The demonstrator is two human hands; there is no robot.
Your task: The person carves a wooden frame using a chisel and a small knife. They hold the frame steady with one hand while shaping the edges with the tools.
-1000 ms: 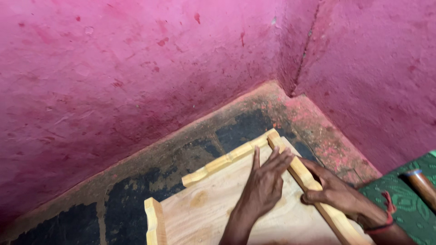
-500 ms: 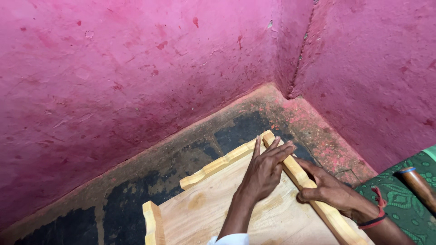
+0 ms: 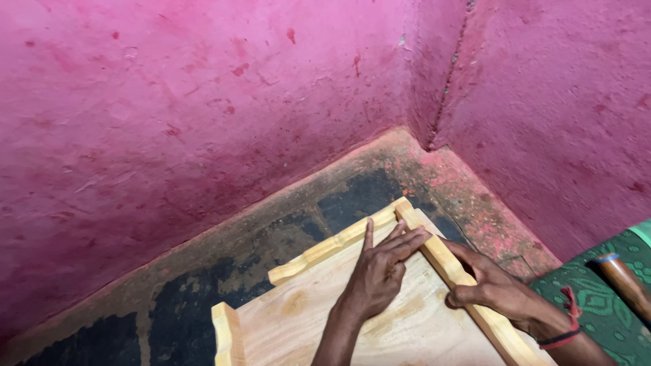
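Pale wooden tray-like board w/ raised rails [image 3: 319, 318] is lying flat on the floor, pushed toward the corner of the room. Flat panel is smooth light plywood w/ faint grain and a couple darker smudges. Rails are thicker, yellowish wood strips w/ scalloped/notched edges; the far rail [image 3: 332, 247] and the right-hand rail [image 3: 468, 291] meet at the corner nearest the wall. A short rail piece [image 3: 227, 335] sits at the left edge.

Left hand [image 3: 380, 274] is open, palm down, fingers spread flat on the panel w/ fingertips right up against the inside of that rail corner. Not gripping anything, just pressing flat.

Right hand [image 3: 491, 288] is curled over the right-hand rail from the outside, thumb on the inner side, fingers wrapped on the outer, so it's clamped onto the rail. Red thread and dark band on that wrist [image 3: 566, 322].

Floor [image 3: 258, 261] is rough, worn concrete, patchy black and brown w/ pinkish-red paint spatter near the corner. Walls [image 3: 203, 102] are rough plaster painted deep magenta, blotchy w/ darker red specks. Green patterned cloth [image 3: 597, 298] at the right edge, w/ a brown rod-like wooden thing [image 3: 627, 281] on it, partly cut off.
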